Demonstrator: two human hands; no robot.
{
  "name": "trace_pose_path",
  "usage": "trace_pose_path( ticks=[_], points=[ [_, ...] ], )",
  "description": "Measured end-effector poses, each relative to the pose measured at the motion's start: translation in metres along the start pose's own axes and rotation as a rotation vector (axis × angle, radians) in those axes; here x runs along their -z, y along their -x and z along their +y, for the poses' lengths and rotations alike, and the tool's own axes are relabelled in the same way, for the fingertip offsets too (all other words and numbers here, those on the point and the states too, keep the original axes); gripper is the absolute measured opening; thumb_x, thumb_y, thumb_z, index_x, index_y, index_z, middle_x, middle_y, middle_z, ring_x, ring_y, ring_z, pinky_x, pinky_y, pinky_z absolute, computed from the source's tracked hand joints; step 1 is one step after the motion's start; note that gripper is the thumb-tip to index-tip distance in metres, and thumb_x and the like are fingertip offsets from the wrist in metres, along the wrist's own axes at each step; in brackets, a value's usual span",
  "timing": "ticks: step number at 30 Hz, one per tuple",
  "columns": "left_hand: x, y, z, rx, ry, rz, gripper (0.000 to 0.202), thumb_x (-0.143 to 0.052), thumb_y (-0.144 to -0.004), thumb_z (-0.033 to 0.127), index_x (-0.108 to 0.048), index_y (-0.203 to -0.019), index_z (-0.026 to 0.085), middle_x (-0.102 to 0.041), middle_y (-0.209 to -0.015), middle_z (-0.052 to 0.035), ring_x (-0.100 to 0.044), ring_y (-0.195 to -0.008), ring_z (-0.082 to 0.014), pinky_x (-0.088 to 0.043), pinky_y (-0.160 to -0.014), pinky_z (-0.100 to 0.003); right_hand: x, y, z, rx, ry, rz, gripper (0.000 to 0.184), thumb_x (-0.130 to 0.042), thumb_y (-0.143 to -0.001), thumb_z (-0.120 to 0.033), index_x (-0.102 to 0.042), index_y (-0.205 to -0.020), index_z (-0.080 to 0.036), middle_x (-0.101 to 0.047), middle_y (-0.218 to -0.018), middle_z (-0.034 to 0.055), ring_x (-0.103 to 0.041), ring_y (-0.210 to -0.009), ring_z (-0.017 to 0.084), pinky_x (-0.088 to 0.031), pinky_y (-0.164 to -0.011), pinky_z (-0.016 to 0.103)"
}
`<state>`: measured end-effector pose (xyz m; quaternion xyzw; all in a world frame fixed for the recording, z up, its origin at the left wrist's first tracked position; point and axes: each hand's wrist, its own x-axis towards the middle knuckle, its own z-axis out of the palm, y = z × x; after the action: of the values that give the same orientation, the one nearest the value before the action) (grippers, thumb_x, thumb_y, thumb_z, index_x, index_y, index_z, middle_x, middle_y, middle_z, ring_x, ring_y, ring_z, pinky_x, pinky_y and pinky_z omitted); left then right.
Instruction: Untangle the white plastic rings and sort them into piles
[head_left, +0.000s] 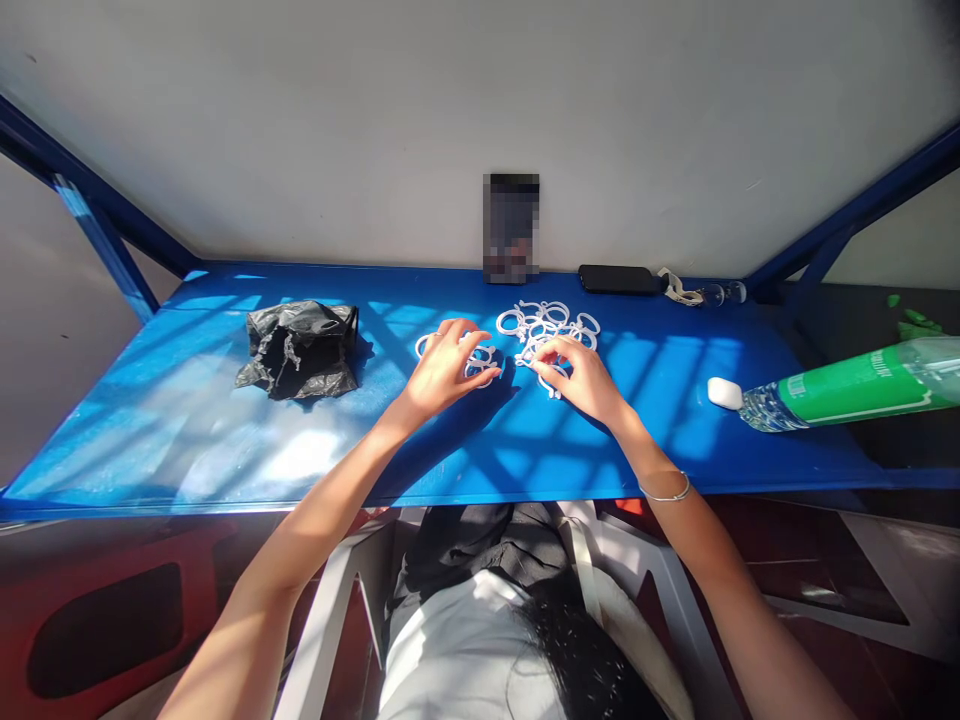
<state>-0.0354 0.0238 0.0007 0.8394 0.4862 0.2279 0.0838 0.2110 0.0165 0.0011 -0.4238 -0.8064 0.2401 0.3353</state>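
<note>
White plastic rings with small eyelets, which look like curtain rings (553,314), lie in a loose pile on the blue table (360,460). At the near side of that pile, my right hand (581,375) has thumb and forefinger pinched on one white ring. My left hand (448,370) is over a smaller group of the same rings (480,358). Its thumb and fingers are curved and apart, and they partly cover that group. Whether it touches a ring I cannot tell.
Left on the table stands a crumpled black plastic bag (300,350). A blurred dark device (511,228) leans on the back wall. Along the back edge lie a black phone (617,279) and glasses (712,293). A white earphone case (724,392) sits beside a green-labelled bottle (847,385) at right.
</note>
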Motion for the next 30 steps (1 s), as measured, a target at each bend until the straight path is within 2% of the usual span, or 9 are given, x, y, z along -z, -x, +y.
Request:
trace_pose_path(
  ticks=[3,6,9,14,18,21,24,26,30],
  points=[
    [-0.002,0.0,0.006,-0.056,0.167,-0.019,0.04,-0.067,-0.09,0.042,-0.061,-0.123,0.02,-0.06,-0.121,-0.0119,-0.055,-0.116,-0.0304,-0.046,-0.1,-0.046,0.001,-0.002,-0.002,-0.125,-0.259,0.07,0.019,-0.065,-0.088,-0.04,-0.065,-0.084,-0.022,-0.069,-0.087,0.004,-0.064,-0.081,0.022,-0.051,-0.075,0.036],
    [-0.005,0.002,0.014,-0.062,0.335,-0.054,0.045,-0.067,-0.089,0.045,-0.059,-0.127,0.022,-0.061,-0.124,-0.0103,-0.056,-0.117,-0.0283,-0.046,-0.103,-0.044,0.001,-0.004,-0.004,-0.272,-0.516,0.071,0.028,-0.072,-0.082,-0.049,-0.063,-0.08,-0.022,-0.065,-0.075,0.0009,-0.061,-0.069,0.018,-0.05,-0.069,0.033],
    [-0.01,0.004,0.02,-0.05,0.461,-0.095,0.048,-0.068,-0.088,0.047,-0.06,-0.128,0.022,-0.063,-0.125,-0.0099,-0.058,-0.117,-0.0274,-0.046,-0.103,-0.043,0.001,-0.005,-0.006,-0.361,-0.678,0.056,0.035,-0.075,-0.078,-0.055,-0.063,-0.078,-0.022,-0.063,-0.066,-0.0009,-0.058,-0.063,0.016,-0.05,-0.066,0.032],
    [-0.019,0.005,0.023,-0.059,0.534,-0.13,0.039,-0.068,-0.087,0.049,-0.068,-0.112,0.019,-0.068,-0.111,-0.0088,-0.06,-0.109,-0.027,-0.048,-0.099,-0.042,0.002,-0.004,-0.013,-0.42,-0.847,0.043,0.037,-0.081,-0.073,-0.055,-0.063,-0.078,-0.022,-0.062,-0.067,-0.0015,-0.058,-0.064,0.015,-0.049,-0.066,0.03],
    [-0.018,0.004,0.027,-0.08,0.577,-0.1,0.029,-0.062,-0.091,0.046,-0.072,-0.093,0.019,-0.069,-0.103,-0.0074,-0.061,-0.104,-0.0248,-0.048,-0.098,-0.041,0.001,-0.003,-0.016,-0.427,-0.91,0.039,0.038,-0.083,-0.073,-0.053,-0.062,-0.079,-0.022,-0.062,-0.07,-0.0017,-0.057,-0.065,0.014,-0.048,-0.066,0.028],
    [-0.014,0.004,0.03,-0.055,0.657,-0.086,0.032,-0.058,-0.093,0.046,-0.072,-0.085,0.018,-0.07,-0.093,-0.0065,-0.062,-0.09,-0.0207,-0.05,-0.089,-0.037,0.001,-0.003,-0.016,-0.416,-0.905,0.051,0.039,-0.083,-0.073,-0.054,-0.061,-0.078,-0.022,-0.062,-0.07,-0.002,-0.057,-0.065,0.013,-0.047,-0.066,0.027],
    [-0.009,0.002,0.032,0.036,0.808,-0.097,0.036,-0.063,-0.09,0.051,-0.073,-0.084,0.017,-0.069,-0.083,-0.0056,-0.059,-0.074,-0.0168,-0.05,-0.074,-0.032,0.0,-0.004,-0.014,-0.412,-0.89,0.068,0.039,-0.082,-0.073,-0.054,-0.061,-0.079,-0.022,-0.06,-0.069,-0.0027,-0.057,-0.066,0.013,-0.047,-0.066,0.027],
    [-0.007,0.002,0.033,0.111,0.958,-0.104,0.038,-0.067,-0.086,0.054,-0.073,-0.082,0.016,-0.069,-0.08,-0.0056,-0.06,-0.071,-0.0162,-0.05,-0.068,-0.03,-0.001,-0.004,-0.013,-0.416,-0.878,0.076,0.04,-0.082,-0.072,-0.056,-0.061,-0.079,-0.023,-0.058,-0.068,-0.003,-0.057,-0.067,0.014,-0.048,-0.067,0.027],
    [-0.005,0.0,0.035,0.218,1.204,-0.076,0.043,-0.076,-0.075,0.059,-0.072,-0.08,0.017,-0.07,-0.078,-0.0058,-0.064,-0.07,-0.0174,-0.052,-0.069,-0.031,-0.003,-0.004,-0.011,-0.428,-0.824,0.088,0.043,-0.08,-0.07,-0.059,-0.059,-0.078,-0.023,-0.056,-0.068,-0.0028,-0.055,-0.068,0.015,-0.049,-0.068,0.028]
  ],
)
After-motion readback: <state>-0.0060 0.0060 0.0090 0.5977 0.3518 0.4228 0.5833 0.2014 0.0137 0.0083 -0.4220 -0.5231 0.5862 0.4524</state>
